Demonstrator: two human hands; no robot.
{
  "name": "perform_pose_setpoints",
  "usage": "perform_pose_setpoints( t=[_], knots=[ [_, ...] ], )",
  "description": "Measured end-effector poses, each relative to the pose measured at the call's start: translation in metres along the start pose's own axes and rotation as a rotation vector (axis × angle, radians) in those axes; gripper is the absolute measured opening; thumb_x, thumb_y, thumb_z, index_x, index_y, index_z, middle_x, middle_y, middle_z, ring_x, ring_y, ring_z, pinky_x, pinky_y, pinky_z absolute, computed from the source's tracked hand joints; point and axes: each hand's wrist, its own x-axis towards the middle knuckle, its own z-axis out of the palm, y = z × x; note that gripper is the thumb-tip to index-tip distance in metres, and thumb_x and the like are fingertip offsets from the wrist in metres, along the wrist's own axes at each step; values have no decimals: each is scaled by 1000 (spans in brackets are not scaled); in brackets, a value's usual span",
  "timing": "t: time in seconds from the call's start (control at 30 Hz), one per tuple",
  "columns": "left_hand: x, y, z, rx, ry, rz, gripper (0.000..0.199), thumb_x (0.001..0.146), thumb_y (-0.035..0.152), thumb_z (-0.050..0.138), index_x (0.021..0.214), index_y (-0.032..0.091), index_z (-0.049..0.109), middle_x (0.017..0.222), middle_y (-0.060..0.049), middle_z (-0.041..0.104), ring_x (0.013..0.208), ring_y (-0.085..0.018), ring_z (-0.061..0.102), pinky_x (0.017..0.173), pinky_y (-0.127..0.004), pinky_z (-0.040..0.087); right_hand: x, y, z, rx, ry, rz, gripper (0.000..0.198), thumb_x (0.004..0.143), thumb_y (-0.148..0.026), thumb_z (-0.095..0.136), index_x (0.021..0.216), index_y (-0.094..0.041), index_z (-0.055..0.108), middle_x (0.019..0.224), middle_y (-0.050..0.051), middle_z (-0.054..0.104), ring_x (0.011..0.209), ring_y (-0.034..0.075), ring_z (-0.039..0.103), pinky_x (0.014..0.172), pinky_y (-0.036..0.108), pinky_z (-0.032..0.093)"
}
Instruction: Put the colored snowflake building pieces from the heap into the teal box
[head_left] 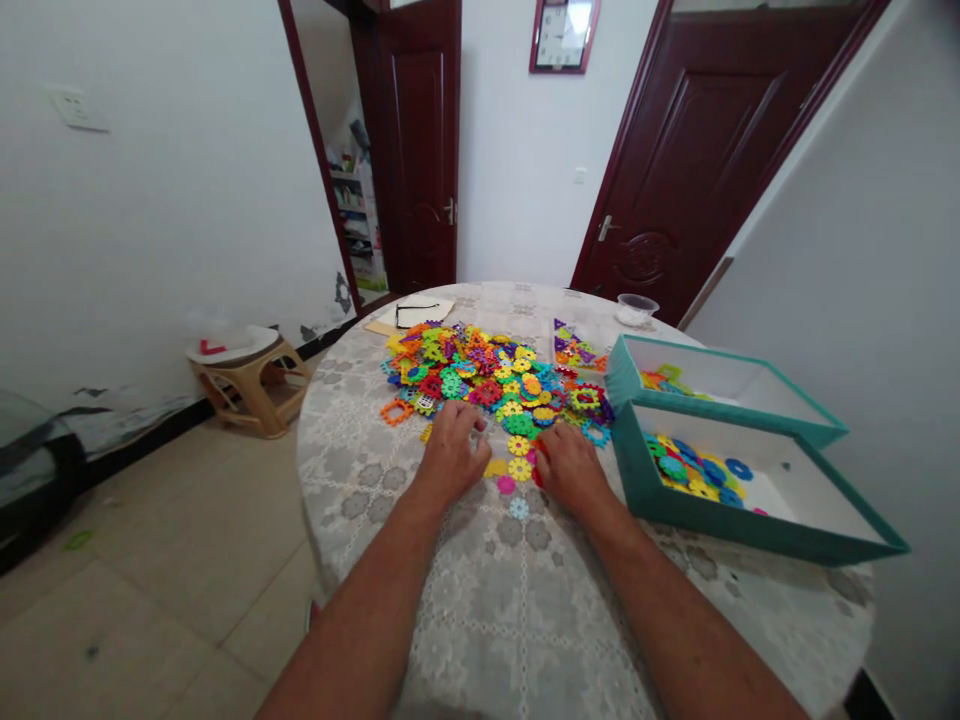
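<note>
A heap of colourful toothed plastic building pieces (487, 375) lies on the round table (495, 600). My left hand (452, 455) is at the heap's near edge, fingers loosely bent with a gap between thumb and forefinger and nothing visible in them. To its right, my right hand (574, 465) has its fingers closed at a red piece (537, 476), mostly covered by them. Between the hands lie yellow flower-shaped discs (519, 468), a magenta disc (506, 485) and a pale blue disc (519, 508).
Two teal boxes with white insides stand at the right; the nearer box (750, 535) and the farther box (750, 365) hold more pieces. Behind the heap are a triangular arrangement of pieces (574, 350), a clear bowl (637, 308) and glasses (416, 312) on paper.
</note>
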Motion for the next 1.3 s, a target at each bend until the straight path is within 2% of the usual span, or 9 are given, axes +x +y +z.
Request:
perform_pose_setpoints(
  t=[0.13, 0.23, 0.3, 0.47, 0.63, 0.87, 1.0, 1.17, 1.3],
  knots=[
    [9, -20, -16, 79, 259, -149, 21, 79, 7, 62, 94, 21, 61, 108, -9, 56, 112, -27, 57, 107, -45, 48, 1, 9, 9, 72, 227, -26, 12, 100, -21, 52, 102, -18, 63, 101, 13, 61, 101, 28, 55, 91, 39, 44],
    [9, -34, -29, 61, 257, -217, 20, 79, 9, 64, 95, 21, 64, 106, -8, 57, 110, -27, 59, 107, -46, 49, 3, 14, 12, 154, 438, -24, 10, 98, -21, 53, 105, -19, 59, 102, 13, 61, 102, 29, 55, 92, 42, 47],
    [5, -40, -38, 40, 213, -242, 23, 79, 9, 63, 98, 21, 66, 107, -8, 57, 108, -26, 61, 106, -45, 51, 3, 15, 11, 210, 487, -29, 10, 99, -24, 53, 106, -20, 57, 102, 12, 61, 101, 29, 57, 91, 42, 48],
    [-16, -50, -49, 29, 83, -237, 29, 80, 10, 62, 106, 22, 66, 112, -7, 59, 111, -25, 62, 106, -44, 52, 0, 3, 4, 322, 419, -54, 18, 101, -29, 50, 114, -19, 57, 103, 12, 65, 98, 27, 61, 89, 40, 50],
    [-27, -59, -38, 102, 0, -189, 32, 83, 10, 62, 112, 21, 67, 117, -9, 60, 119, -26, 59, 110, -45, 49, -7, -19, 2, 320, 280, -157, 19, 101, -28, 50, 114, -18, 61, 105, 12, 69, 98, 26, 63, 89, 38, 50],
    [-20, -51, -27, 278, -186, -222, 32, 84, 33, 78, 112, 21, 70, 125, -12, 62, 123, -30, 57, 111, -45, 44, -11, -26, 13, 306, 162, -205, 19, 101, -26, 53, 114, -17, 65, 108, 13, 70, 101, 28, 64, 92, 39, 50],
    [-11, -43, -21, 347, -217, -319, 28, 84, 34, 77, 106, 19, 69, 117, -13, 62, 114, -30, 58, 104, -42, 45, -9, -25, 12, 312, 145, -203, 19, 101, -26, 54, 113, -17, 65, 107, 13, 70, 101, 28, 64, 91, 39, 50],
    [-2, -41, -10, 337, -181, -356, 20, 82, 17, 68, 102, 20, 66, 109, -11, 61, 111, -29, 57, 101, -41, 45, -12, -28, 9, 326, 104, -216, 17, 99, -24, 55, 112, -18, 65, 107, 12, 70, 101, 27, 64, 91, 38, 50],
    [-8, -41, -20, 266, -186, -343, 21, 80, 16, 69, 100, 22, 63, 103, -8, 63, 106, -26, 60, 97, -39, 47, -13, -29, 11, 325, 100, -217, 18, 100, -24, 55, 113, -18, 65, 108, 12, 70, 102, 26, 64, 91, 37, 50]
  ],
)
